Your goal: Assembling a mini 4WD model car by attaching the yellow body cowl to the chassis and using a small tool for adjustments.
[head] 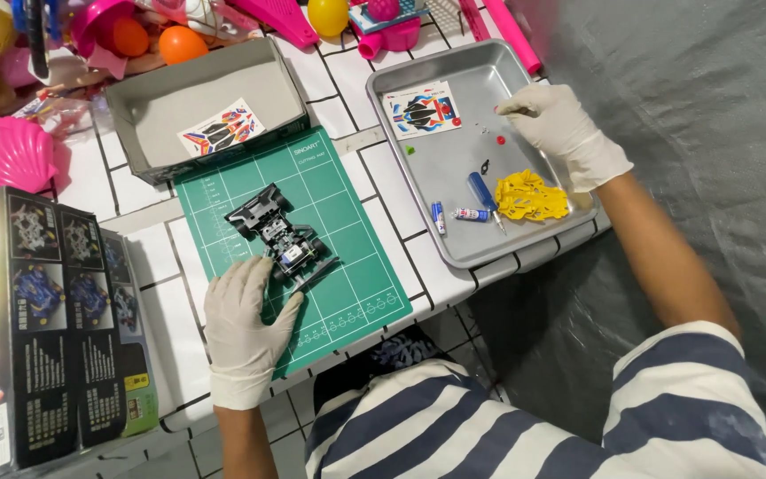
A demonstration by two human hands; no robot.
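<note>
A black toy car chassis (278, 234) lies on a green cutting mat (339, 213). My left hand (243, 321), in a white glove, rests flat on the mat's near left corner and touches the chassis's near end. My right hand (560, 126), also gloved, reaches into a metal tray (525, 250) with its fingertips pinched over small parts near the tray's far side; what it pinches is too small to tell. In the tray lie a sticker sheet (421, 110), a blue screwdriver (484, 195), two small tubes (454, 214) and a yellow parts frame (532, 197).
A grey box lid (139, 133) holding another sticker sheet (222, 129) stands behind the mat. The kit's printed box (46, 328) lies at the left. Colourful plastic toys (179, 27) crowd the back. Grey sheeting (702, 133) covers the right side.
</note>
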